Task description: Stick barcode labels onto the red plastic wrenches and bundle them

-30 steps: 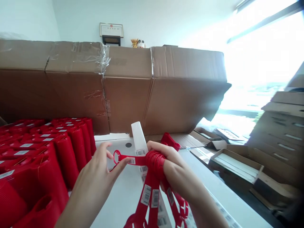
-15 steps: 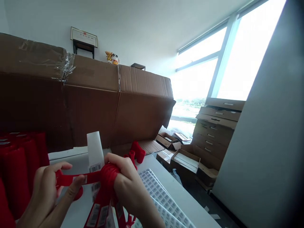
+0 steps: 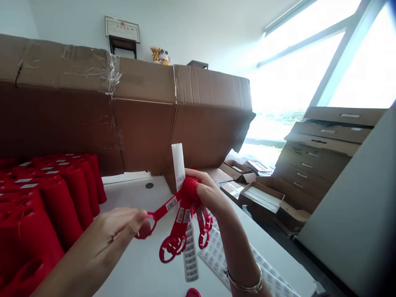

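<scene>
Red plastic barcode straps (image 3: 182, 218) are hanging in a bunch above a white table (image 3: 139, 264), gathered in the person's right hand (image 3: 206, 192), which is curling closed around their wound top. The left hand (image 3: 108, 235) is reaching in, almost closed, thumb and fingers pinching a strap's ring end (image 3: 144, 232). A strip of barcode labels (image 3: 190, 255) is dangling among the straps, and a white upright piece (image 3: 178, 165) is rising behind them. Sheets of printed labels (image 3: 216, 255) are lying under the right forearm, a gold-coloured bangle (image 3: 244, 284) is circling the right wrist, and stacks of red ribbed containers (image 3: 62, 198) are standing beside the left hand, before large cardboard boxes (image 3: 145, 123).
</scene>
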Demonstrator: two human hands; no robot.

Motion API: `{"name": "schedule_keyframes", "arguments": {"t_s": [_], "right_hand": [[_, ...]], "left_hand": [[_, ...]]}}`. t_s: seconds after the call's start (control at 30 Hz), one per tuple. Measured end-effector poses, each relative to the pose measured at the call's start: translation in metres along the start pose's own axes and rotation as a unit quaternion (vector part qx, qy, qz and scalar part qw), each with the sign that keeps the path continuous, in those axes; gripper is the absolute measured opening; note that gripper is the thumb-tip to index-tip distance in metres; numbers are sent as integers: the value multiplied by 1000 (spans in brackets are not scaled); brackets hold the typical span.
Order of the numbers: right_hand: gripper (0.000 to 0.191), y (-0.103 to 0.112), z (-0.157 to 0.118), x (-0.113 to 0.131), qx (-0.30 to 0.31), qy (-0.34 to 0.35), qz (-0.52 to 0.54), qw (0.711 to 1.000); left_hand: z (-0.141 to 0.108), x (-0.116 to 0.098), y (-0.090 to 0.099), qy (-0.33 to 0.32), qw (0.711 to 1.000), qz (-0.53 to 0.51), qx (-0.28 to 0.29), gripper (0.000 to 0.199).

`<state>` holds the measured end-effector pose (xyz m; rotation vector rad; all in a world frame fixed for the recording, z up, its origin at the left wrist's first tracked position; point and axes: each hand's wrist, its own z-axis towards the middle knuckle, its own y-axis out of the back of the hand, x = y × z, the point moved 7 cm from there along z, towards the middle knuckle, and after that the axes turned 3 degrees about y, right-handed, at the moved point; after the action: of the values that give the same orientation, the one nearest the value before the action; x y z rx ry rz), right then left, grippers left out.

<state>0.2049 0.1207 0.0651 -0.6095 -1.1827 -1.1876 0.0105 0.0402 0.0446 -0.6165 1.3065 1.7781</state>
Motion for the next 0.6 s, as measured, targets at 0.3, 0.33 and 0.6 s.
{"name": "schedule_keyframes", "arguments": {"t_s": [0.3, 0.33, 0.6], "right_hand": [[23, -5, 4, -11, 2, -7, -23, 1000], [24, -6, 4, -12, -1, -7, -22, 1000], [20, -4, 7, -9, -8, 7, 2, 1000]], "left_hand": [[7, 15, -24, 91, 980, 34, 175, 51], [8, 13, -31, 86, 977, 32, 191, 48], [11, -4, -50, 77, 964, -53, 248, 14]]}}
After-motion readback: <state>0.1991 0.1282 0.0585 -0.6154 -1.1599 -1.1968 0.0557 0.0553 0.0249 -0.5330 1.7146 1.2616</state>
